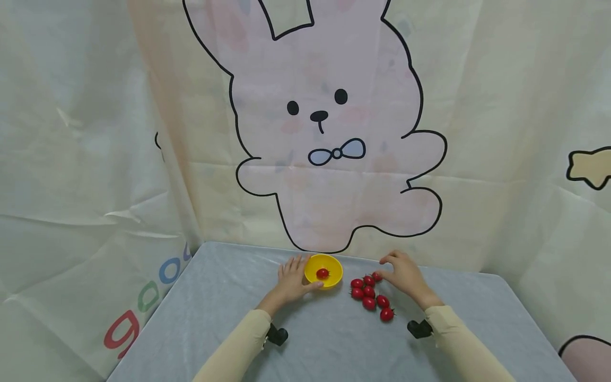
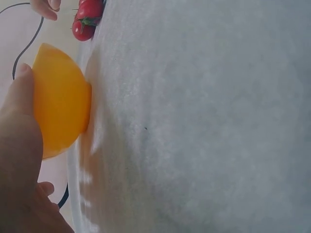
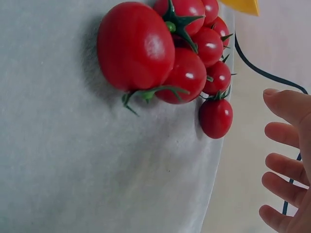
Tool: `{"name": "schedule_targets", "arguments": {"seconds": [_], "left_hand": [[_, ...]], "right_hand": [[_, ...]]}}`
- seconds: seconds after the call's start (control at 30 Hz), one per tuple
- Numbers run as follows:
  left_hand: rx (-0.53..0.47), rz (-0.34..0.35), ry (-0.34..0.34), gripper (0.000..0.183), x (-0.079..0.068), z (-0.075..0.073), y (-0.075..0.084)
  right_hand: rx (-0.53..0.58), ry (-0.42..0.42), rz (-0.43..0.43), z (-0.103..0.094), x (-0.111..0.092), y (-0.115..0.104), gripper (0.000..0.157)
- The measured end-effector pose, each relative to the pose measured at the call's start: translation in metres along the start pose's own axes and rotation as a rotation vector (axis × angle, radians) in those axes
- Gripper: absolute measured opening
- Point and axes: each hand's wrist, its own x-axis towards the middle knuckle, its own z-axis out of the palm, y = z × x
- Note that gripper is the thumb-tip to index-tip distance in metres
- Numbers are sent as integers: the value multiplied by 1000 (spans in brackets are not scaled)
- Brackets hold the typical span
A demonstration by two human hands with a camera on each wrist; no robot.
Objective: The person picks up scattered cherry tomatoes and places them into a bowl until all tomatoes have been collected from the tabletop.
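Observation:
In the head view, my left hand (image 1: pixel 292 280) lies against the left side of a small yellow bowl (image 1: pixel 337 275), fingers spread. Its thumb reaches along the near rim, also seen beside the yellow bowl (image 2: pixel 60 99) in the left wrist view. One cherry tomato (image 1: pixel 322 273) sits inside the bowl. My right hand (image 1: pixel 403 274) hovers by the far end of a loose group of red cherry tomatoes (image 1: pixel 369 292). Its fingers are gently bent, with nothing between them. The right wrist view shows a gap between that hand and the nearest cherry tomato (image 3: pixel 215 118).
A pale grey-blue cloth covers the table (image 1: pixel 329 339). Behind its far edge hangs a fabric curtain (image 1: pixel 334 207) printed with a pink cartoon animal. Several tomatoes lie close together to the right of the bowl, some with green stems.

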Motion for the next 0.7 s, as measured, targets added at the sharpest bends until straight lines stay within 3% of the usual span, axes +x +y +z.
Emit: {"name": "schedule_targets", "arguments": {"seconds": [0.7], "left_hand": [[-25, -25, -34, 97, 0, -2, 0]], "right_hand": [[8, -74, 60, 9, -6, 12, 38]]}}
